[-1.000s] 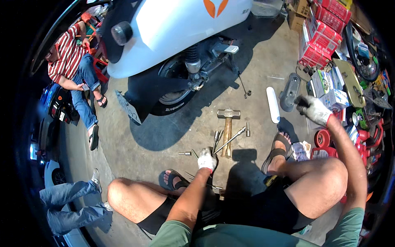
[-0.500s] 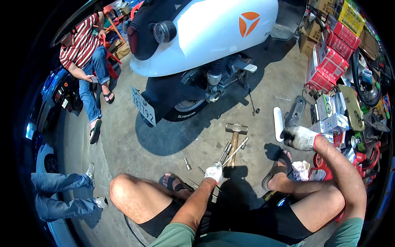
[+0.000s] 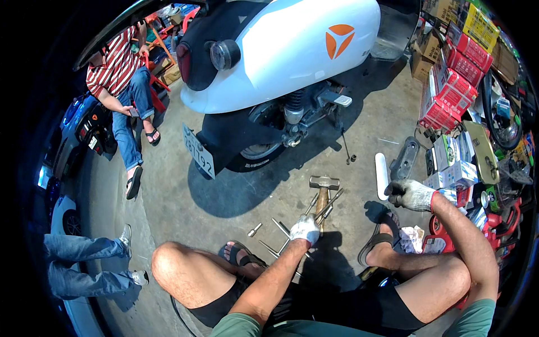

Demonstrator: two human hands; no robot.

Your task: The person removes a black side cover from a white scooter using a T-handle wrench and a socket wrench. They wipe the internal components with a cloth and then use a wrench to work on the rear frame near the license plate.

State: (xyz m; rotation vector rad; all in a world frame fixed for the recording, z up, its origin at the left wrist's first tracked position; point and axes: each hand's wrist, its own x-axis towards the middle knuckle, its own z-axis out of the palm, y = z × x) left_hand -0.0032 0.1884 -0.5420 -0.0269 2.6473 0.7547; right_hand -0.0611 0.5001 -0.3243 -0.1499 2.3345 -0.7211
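Observation:
My left hand [image 3: 305, 229], in a white glove, is closed around slim metal rods [image 3: 330, 203] low over the floor. They point up and right, crossing the wooden handle of a hammer [image 3: 324, 182]. More metal rods [image 3: 273, 249] lie on the concrete beside and under this hand. A small metal socket piece [image 3: 254, 230] lies a little to the left. My right hand [image 3: 412, 195], gloved in white with a dark palm side, hovers above my right foot near a white oblong cover [image 3: 381, 176] and a grey oblong cover [image 3: 405, 158]. Its fingers are curled; what they hold, if anything, is hidden.
A white and black scooter [image 3: 303, 50] stands ahead, with a long-handled tool [image 3: 346, 147] on the floor by it. Boxes [image 3: 456, 84], bottles and parts crowd the right side. One person [image 3: 126, 95] sits at left; another's jeans-clad legs [image 3: 84, 258] show below.
My left hand has moved slightly right and up, and the rods in it have turned. My right hand stays near its place. The view has shifted a little.

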